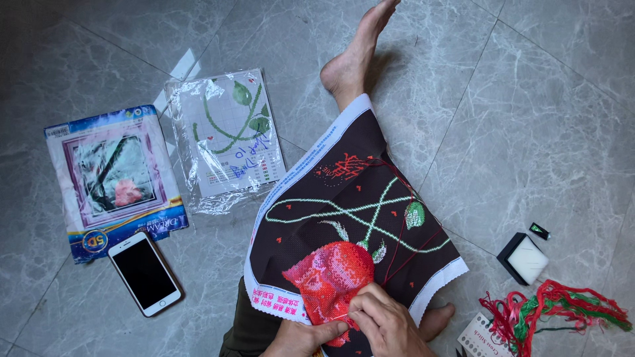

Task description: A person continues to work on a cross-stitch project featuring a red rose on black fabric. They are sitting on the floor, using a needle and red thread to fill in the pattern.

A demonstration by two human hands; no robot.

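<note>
Two hands at lower centre | I log right hand (387, 324) pinching needle, left hand (301, 338) gripping black cross-stitch cloth (344, 218) | step: stitching red rose (327, 274) | next needs taut thread.

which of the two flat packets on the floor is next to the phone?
The blue-edged kit packet, touching the phone. The clear-wrapped pattern sheet lies farther up.

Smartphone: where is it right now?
The smartphone lies screen-up on the floor tiles, lower left, just below the blue kit package and left of the black cross-stitch cloth.
</note>
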